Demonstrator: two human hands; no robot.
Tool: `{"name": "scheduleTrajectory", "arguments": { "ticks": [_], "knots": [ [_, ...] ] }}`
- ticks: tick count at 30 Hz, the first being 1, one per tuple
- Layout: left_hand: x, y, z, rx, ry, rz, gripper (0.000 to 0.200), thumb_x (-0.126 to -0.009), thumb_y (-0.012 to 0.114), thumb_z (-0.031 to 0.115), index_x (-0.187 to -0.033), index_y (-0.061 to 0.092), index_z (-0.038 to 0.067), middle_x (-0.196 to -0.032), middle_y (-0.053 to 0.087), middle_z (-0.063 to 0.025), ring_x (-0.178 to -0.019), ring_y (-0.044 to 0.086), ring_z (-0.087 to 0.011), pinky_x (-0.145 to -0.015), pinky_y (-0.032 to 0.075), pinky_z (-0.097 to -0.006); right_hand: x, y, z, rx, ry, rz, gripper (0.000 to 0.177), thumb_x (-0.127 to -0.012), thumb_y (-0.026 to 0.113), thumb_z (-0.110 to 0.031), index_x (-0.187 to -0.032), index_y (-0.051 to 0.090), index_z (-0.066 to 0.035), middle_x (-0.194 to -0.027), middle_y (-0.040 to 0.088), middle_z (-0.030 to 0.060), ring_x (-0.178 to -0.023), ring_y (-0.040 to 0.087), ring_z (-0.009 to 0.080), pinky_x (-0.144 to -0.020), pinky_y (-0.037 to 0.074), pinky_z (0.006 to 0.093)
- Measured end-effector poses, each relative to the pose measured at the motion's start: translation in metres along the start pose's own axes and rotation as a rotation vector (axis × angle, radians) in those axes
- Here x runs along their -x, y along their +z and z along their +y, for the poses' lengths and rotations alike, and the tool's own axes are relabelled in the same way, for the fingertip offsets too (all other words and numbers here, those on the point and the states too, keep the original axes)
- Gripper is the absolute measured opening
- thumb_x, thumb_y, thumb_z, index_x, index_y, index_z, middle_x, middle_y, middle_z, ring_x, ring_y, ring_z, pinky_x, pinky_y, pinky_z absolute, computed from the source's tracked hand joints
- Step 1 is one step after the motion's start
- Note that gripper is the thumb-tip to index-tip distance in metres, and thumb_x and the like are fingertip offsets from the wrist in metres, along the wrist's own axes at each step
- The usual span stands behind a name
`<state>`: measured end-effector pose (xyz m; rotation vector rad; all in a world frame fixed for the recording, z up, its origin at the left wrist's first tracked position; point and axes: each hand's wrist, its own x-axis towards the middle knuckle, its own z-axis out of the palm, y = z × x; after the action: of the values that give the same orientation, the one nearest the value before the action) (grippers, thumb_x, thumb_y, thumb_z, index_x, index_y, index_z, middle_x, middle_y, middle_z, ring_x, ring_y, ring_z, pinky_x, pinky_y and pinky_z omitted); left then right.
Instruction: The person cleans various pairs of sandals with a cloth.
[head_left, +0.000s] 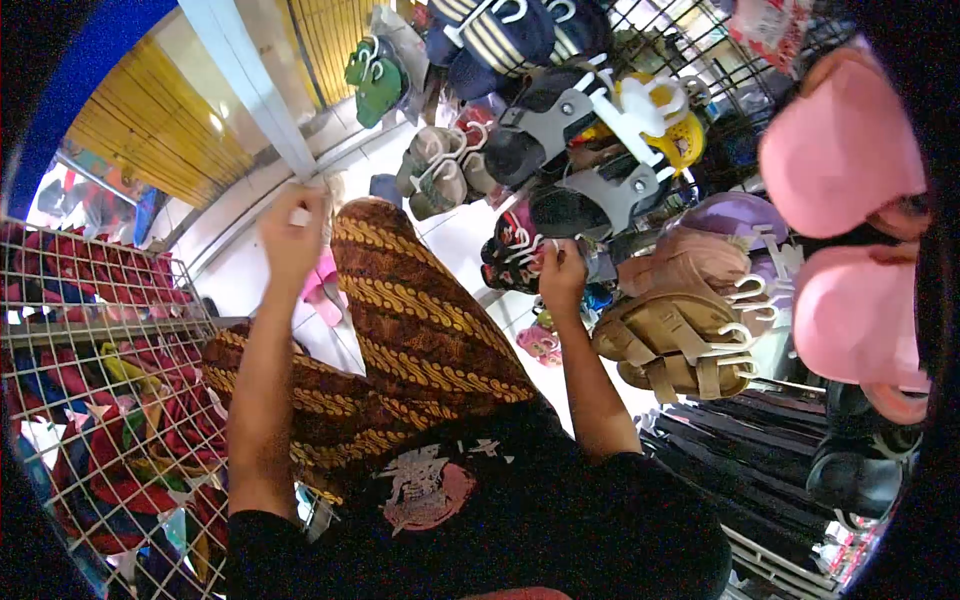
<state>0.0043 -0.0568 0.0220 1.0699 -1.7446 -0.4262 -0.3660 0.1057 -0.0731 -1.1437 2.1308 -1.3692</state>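
My left hand (292, 235) is raised over the left knee, slightly blurred. Its fingers are curled closed, and a small white bit shows at them; I cannot make out what it is. My right hand (563, 275) pinches the white hanger (536, 243) of a pair of black sandals with a red pattern (510, 262), which hang just left of the fingers. Close above that hand are black slides with grey straps (590, 205) on a white hanger. Brown two-strap sandals (670, 345) hang to its right.
Several more pairs hang at the right, including pink slides (840, 140) and yellow footwear (682, 140). Green clogs (378, 85) hang farther off. A wire grid rack (100, 400) with red goods stands at left. Pink footwear (322, 290) lies on the white tiled floor (455, 240).
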Motion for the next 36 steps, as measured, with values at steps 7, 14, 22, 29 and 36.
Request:
{"name": "scheduleTrajectory", "arguments": {
  "ticks": [7, 14, 22, 29, 36],
  "knots": [
    [0.001, -0.057, -0.094, 0.221, -0.521, 0.342, 0.024, -0.098, 0.059, 0.018, -0.090, 0.068, -0.003, -0.079, 0.065, -0.0035, -0.074, 0.056, -0.0084, -0.070, 0.045, -0.0231, 0.019, 0.002, -0.035, 0.432, -0.011, 0.106, 0.043, -0.096, 0.057, -0.026, -0.128, 0.049, 0.001, -0.116, 0.058, 0.0244, -0.107, 0.058, 0.0365, -0.094, 0.046, 0.0448],
    [0.025, -0.055, -0.152, 0.267, -0.674, 0.192, 0.031, -0.097, 0.061, 0.027, -0.100, 0.070, -0.003, -0.091, 0.072, -0.0084, -0.082, 0.064, -0.0122, -0.074, 0.051, -0.0294, 0.077, 0.097, -0.155, 0.667, -0.440, -0.814, 0.088, -0.081, 0.069, -0.052, -0.153, 0.029, -0.022, -0.154, 0.022, 0.0290, -0.140, 0.025, 0.0501, -0.113, 0.027, 0.0580],
    [0.045, -0.072, -0.234, -0.205, -0.847, -0.623, 0.054, -0.098, 0.049, 0.046, -0.117, 0.063, -0.002, -0.113, 0.065, -0.0266, -0.106, 0.063, -0.0408, -0.094, 0.048, -0.0443, 0.004, 0.293, -0.213, 1.171, -0.507, -0.806, 0.054, -0.088, 0.057, -0.046, -0.134, 0.057, -0.018, -0.137, 0.052, 0.0173, -0.122, 0.051, 0.0423, -0.104, 0.039, 0.0560],
    [0.036, -0.065, -0.248, -0.213, -1.043, -0.564, 0.055, -0.095, 0.052, 0.049, -0.117, 0.064, 0.000, -0.112, 0.065, -0.0285, -0.106, 0.062, -0.0428, -0.095, 0.048, -0.0464, -0.043, 0.471, -0.123, 0.998, -0.532, -0.974, 0.029, -0.086, 0.057, -0.034, -0.097, 0.071, -0.011, -0.105, 0.070, 0.0149, -0.098, 0.066, 0.0366, -0.087, 0.052, 0.0467],
    [0.036, -0.064, -0.271, -0.248, -1.190, -0.558, 0.049, -0.093, 0.051, 0.044, -0.119, 0.064, 0.005, -0.117, 0.066, -0.0197, -0.107, 0.064, -0.0386, -0.092, 0.051, -0.0469, -0.053, 0.558, -0.036, 0.920, -0.544, -1.149, 0.029, -0.086, 0.058, -0.032, -0.101, 0.070, -0.010, -0.100, 0.071, 0.0149, -0.096, 0.067, 0.0360, -0.087, 0.052, 0.0447]
  ]
}}
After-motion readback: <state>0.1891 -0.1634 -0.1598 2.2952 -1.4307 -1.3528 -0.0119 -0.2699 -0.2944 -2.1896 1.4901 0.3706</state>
